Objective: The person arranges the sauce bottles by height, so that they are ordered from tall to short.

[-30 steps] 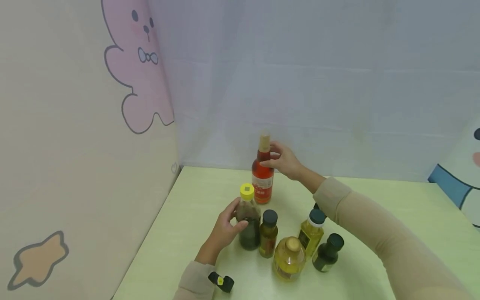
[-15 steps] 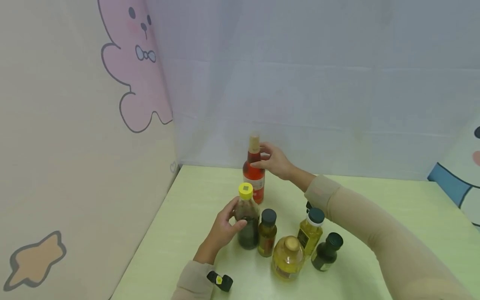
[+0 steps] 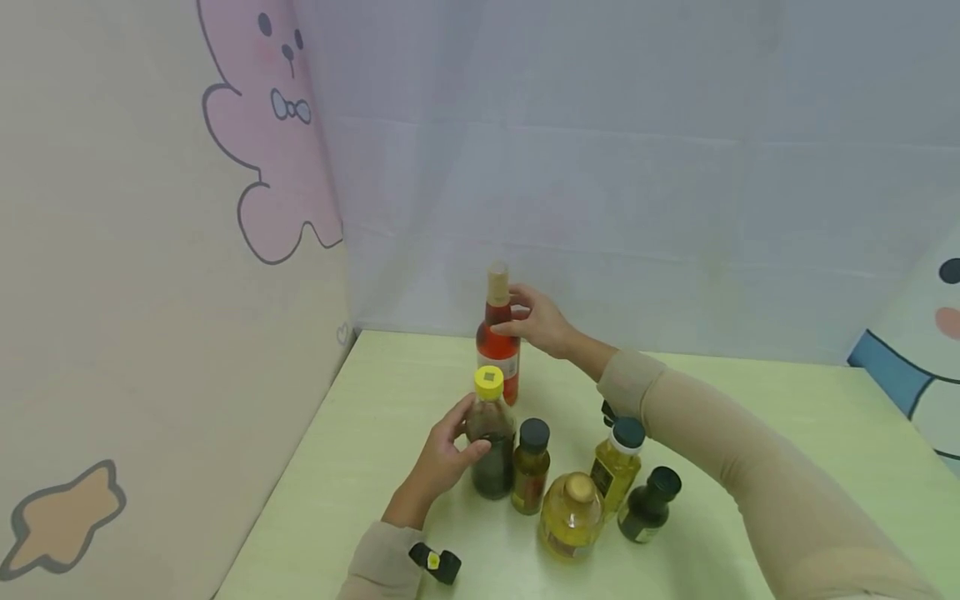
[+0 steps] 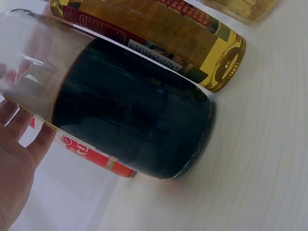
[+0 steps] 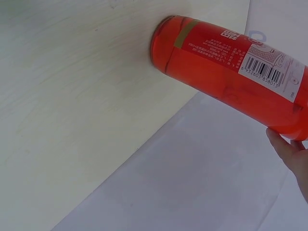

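In the head view my right hand [image 3: 543, 323] grips a tall bottle of red liquid [image 3: 497, 343] by its neck and shoulder, near the back wall. The right wrist view shows this red bottle [image 5: 216, 62] with its base at the table and its barcode label in sight. My left hand [image 3: 441, 457] holds a yellow-capped bottle of dark liquid, likely soy sauce [image 3: 491, 471], thumb in front and fingers behind. That bottle stands in front of the red one and hides part of its lower body. Close up, the dark liquid bottle [image 4: 130, 106] fills much of the left wrist view.
To the right of the dark bottle stand a small black-capped bottle [image 3: 531, 475], a round gold-capped bottle [image 3: 572, 521], a yellow oil-like bottle [image 3: 615, 471] and a dark squat bottle [image 3: 647, 510]. A printed wall [image 3: 187, 358] borders the table on the left.
My right hand has moved the red bottle leftward, so it now stands behind the dark bottle. The left hand stays on the dark bottle, which has hardly moved.
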Tool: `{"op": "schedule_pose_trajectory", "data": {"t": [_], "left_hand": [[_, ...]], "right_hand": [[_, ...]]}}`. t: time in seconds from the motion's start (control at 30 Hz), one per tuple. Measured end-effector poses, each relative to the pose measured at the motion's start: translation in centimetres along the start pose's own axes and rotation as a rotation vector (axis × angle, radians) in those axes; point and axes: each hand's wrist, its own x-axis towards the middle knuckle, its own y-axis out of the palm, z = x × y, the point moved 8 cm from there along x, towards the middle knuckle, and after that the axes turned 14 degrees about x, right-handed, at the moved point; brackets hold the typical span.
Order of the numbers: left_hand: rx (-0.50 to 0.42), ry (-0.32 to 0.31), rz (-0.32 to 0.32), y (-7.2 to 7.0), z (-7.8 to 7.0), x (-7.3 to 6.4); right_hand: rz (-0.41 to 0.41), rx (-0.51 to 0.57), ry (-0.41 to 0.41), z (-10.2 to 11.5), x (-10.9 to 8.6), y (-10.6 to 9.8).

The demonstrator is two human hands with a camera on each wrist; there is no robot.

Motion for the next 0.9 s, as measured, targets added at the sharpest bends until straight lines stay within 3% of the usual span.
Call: {"op": "schedule_pose_trajectory", "data": {"t": [0.33, 0.6, 0.9], "left_hand": [[0.003, -0.016, 0.018, 0.18, 0.04, -0.09], [-0.010, 0.007, 0.000, 0.09, -0.10, -0.03], [-0.001, -0.010, -0.021, -0.23, -0.12, -0.37]], "right_hand": [[-0.012, -0.029, 0.020, -0.03, 0.25, 0.03], [-0.016, -0.019, 0.037, -0.17, 0.58, 0.31], [0.001, -0.019, 0.033, -0.40, 0.79, 0.59]]}}
